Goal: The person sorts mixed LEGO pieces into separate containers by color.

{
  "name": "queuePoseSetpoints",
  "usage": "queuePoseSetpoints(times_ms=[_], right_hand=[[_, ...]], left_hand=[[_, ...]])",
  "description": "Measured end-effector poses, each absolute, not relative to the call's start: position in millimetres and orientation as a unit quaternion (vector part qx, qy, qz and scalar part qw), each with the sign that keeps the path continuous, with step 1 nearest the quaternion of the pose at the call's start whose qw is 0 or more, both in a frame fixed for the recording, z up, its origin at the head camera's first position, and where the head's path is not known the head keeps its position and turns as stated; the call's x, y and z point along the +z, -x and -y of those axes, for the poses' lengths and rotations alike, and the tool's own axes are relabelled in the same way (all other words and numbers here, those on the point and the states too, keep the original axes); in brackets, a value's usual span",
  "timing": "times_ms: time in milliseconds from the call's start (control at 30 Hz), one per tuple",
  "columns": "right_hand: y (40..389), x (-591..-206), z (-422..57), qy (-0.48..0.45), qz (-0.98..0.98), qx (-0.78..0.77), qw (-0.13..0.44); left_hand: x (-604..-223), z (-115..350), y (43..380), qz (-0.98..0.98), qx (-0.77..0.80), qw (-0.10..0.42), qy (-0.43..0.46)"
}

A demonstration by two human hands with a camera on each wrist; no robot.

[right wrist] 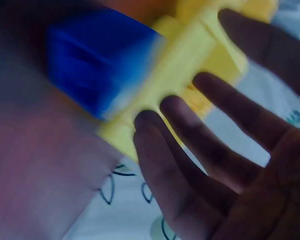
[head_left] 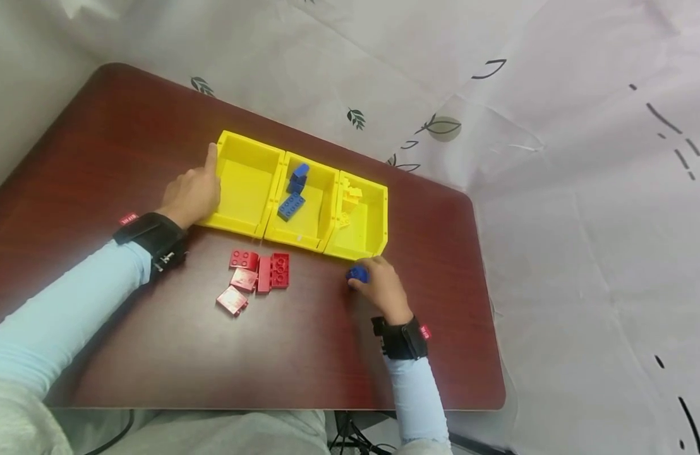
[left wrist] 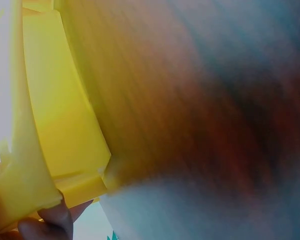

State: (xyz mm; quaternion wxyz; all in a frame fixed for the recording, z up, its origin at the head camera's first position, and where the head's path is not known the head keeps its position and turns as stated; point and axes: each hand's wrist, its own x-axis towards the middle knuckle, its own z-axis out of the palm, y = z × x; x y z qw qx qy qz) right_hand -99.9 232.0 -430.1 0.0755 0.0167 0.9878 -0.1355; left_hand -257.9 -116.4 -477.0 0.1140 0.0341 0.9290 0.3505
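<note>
My left hand [head_left: 192, 194] grips the outer end of the leftmost yellow bin [head_left: 249, 225], its index finger lying along the rim. In the left wrist view, fingers [left wrist: 55, 220] curl round the rim of the yellow bin [left wrist: 65, 100]. My right hand [head_left: 382, 287] is at a blue brick [head_left: 358, 273] on the table, just in front of the right bin. Spread fingers [right wrist: 225, 110] show in the right wrist view, with the blue brick [right wrist: 100, 60] beyond their tips and the yellow bin wall [right wrist: 175, 60] close by.
Several red bricks [head_left: 244, 279] lie in front of the bins. The middle bin [head_left: 293, 237] holds blue bricks [head_left: 291, 206], the right bin [head_left: 357, 242] small yellow bricks [head_left: 350, 193]. The brown table [head_left: 304, 354] meets a white patterned curtain [head_left: 384, 76] behind.
</note>
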Motion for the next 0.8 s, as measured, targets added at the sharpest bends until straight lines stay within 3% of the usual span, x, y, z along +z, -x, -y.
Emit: queuePoseSetpoints(times_ms=[233, 400, 800], right_hand=[[82, -457, -227, -0.025, -0.994, -0.105, -0.013], [81, -463, -225, -0.016, -0.993, -0.107, -0.045], [83, -466, -226, -0.011, -0.994, -0.102, -0.030]], left_hand=[[-474, 117, 256, -0.944, 0.307, 0.094, -0.077], [-474, 116, 258, -0.948, 0.294, 0.093, -0.077], [-476, 117, 261, -0.950, 0.289, 0.089, -0.081]])
